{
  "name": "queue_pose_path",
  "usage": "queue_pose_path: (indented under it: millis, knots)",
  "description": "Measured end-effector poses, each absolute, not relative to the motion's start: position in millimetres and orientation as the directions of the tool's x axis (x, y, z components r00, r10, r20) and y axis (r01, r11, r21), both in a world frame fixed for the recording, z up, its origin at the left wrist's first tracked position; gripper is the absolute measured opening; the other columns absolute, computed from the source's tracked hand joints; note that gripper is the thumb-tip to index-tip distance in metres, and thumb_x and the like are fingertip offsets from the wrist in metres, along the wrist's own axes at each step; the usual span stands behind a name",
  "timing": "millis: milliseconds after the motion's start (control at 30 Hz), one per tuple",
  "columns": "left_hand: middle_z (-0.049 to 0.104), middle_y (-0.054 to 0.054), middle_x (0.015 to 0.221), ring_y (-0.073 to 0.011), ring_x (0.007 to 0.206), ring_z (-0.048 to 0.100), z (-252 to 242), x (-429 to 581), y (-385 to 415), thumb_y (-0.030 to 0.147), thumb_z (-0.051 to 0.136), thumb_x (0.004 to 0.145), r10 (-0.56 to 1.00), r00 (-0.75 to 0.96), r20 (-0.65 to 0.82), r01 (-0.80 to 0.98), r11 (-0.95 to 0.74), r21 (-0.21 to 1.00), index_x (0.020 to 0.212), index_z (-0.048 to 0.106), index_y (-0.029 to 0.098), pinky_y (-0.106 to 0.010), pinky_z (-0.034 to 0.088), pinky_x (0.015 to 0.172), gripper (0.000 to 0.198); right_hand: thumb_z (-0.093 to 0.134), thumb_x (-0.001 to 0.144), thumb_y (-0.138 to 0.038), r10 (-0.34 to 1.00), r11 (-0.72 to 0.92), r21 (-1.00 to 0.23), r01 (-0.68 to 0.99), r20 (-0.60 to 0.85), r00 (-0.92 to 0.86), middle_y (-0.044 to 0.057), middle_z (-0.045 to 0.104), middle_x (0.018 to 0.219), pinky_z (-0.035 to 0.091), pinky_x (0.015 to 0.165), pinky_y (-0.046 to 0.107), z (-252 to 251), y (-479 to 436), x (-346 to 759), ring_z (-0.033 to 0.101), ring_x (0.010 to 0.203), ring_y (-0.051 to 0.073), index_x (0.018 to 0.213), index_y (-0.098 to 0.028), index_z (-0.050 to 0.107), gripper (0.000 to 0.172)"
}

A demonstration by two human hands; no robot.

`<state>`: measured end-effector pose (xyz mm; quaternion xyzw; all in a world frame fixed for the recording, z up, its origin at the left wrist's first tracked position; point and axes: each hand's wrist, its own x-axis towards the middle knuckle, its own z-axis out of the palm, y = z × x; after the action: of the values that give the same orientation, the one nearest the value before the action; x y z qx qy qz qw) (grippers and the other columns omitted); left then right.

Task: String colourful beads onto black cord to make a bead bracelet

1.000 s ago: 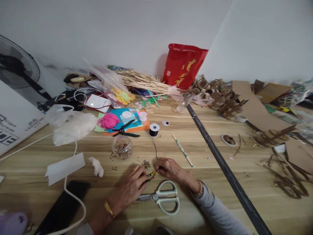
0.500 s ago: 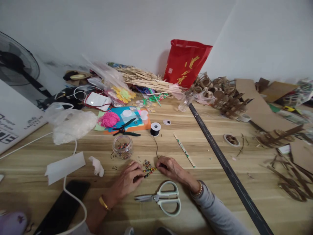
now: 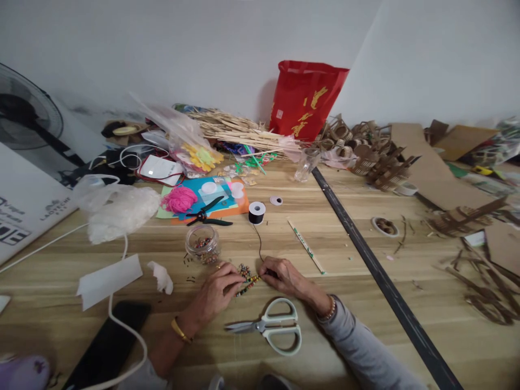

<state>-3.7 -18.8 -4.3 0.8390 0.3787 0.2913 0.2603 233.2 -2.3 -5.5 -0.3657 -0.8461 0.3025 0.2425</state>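
Table (image 3: 52, 271): light wood, it carries all the things; a dark strip (image 3: 365, 254) crosses it from far to near on the right part.
Far left: a fan (image 3: 24, 116) stands by the wall, and a white printed box (image 3: 24, 211) lies at the left edge.
Near left: a black phone (image 3: 108, 344) lies flat, and a white cable (image 3: 122, 325) curves over it.
Left of the hands: a white plastic bag (image 3: 117, 208), a folded white paper (image 3: 109, 280) and a small crumpled tissue (image 3: 162, 277), all apart from the hands.
Bead jar (image 3: 202, 246): clear, upright, with colourful beads inside; it stands just on the far side of the left hand.
Left hand (image 3: 215, 295): near middle, palm down, a gold bangle at the wrist; thumb and fingers are pinched together on the left end of the beaded strand.
Beaded strand (image 3: 247, 284): short, many-coloured, low over the table between the two hands.
Loose beads (image 3: 244, 269): a little heap on the table, just on the far side of the strand.
Black cord (image 3: 260, 244): it runs from the spool (image 3: 257, 212), farther on the table, down into the fingertips of the right hand.
Right hand (image 3: 284, 277): just right of the strand, fingertips closed on the black cord; a bracelet and a grey sleeve at the wrist.
Scissors (image 3: 272, 325): pale handles, blades pointing left, lying flat on the near side of both hands.
Far middle: pink yarn (image 3: 179, 199) and black pliers (image 3: 207, 215) on coloured sheets; a red bag (image 3: 306, 100) stands against the wall.
Right: a thin stick (image 3: 305, 246) lies right of the cord; cardboard pieces (image 3: 422, 168) cover the far right part.
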Motion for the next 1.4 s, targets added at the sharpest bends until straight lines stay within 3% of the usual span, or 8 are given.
queue_pose_path:
  millis: [433,933,1167,1400]
  knots:
    - [0.054,-0.005,0.088,-0.0199,0.089,0.049,7.7,9.5,-21.0,0.005,0.047,0.089,0.717,0.674,0.179,0.578,-0.663,0.476,0.108,0.068,0.024,-0.032,0.046,0.078,0.034,0.052,0.087,-0.013,0.761,0.558,-0.689,0.462,0.203,-0.617,0.003,0.062,0.078,0.043,0.066,0.021,-8.2,-1.1,235.1,0.056,0.069,0.013,0.084,-0.017,0.060,0.010]
    - [0.054,-0.005,0.086,-0.0194,0.086,0.050,5.2,5.7,-22.6,-0.006,0.046,0.079,0.738,0.653,0.171,0.576,-0.630,0.521,0.105,0.069,0.022,-0.032,0.047,0.078,0.045,0.052,0.086,-0.012,0.760,0.570,-0.673,0.472,0.213,-0.614,0.002,0.061,0.078,0.042,0.065,0.020,-10.1,-1.1,235.2,0.055,0.067,0.013,0.084,-0.016,0.060,0.010]
    - [0.055,-0.005,0.086,-0.0185,0.085,0.051,-3.9,3.5,-20.6,-0.005,0.042,0.082,0.747,0.641,0.176,0.556,-0.610,0.564,0.104,0.071,0.022,-0.032,0.047,0.076,0.045,0.052,0.086,-0.011,0.760,0.569,-0.676,0.468,0.216,-0.613,0.002,0.061,0.078,0.042,0.065,0.020,-9.5,-1.5,235.0,0.056,0.068,0.013,0.083,-0.016,0.060,0.010]
    - [0.060,-0.006,0.085,-0.0199,0.085,0.053,-9.5,4.4,-17.4,0.002,0.054,0.084,0.775,0.601,0.195,0.561,-0.583,0.588,0.099,0.073,0.020,-0.033,0.048,0.076,0.031,0.053,0.085,-0.011,0.763,0.567,-0.669,0.481,0.205,-0.613,0.002,0.061,0.078,0.042,0.065,0.021,-11.9,-1.0,234.8,0.056,0.068,0.013,0.083,-0.016,0.060,0.009]
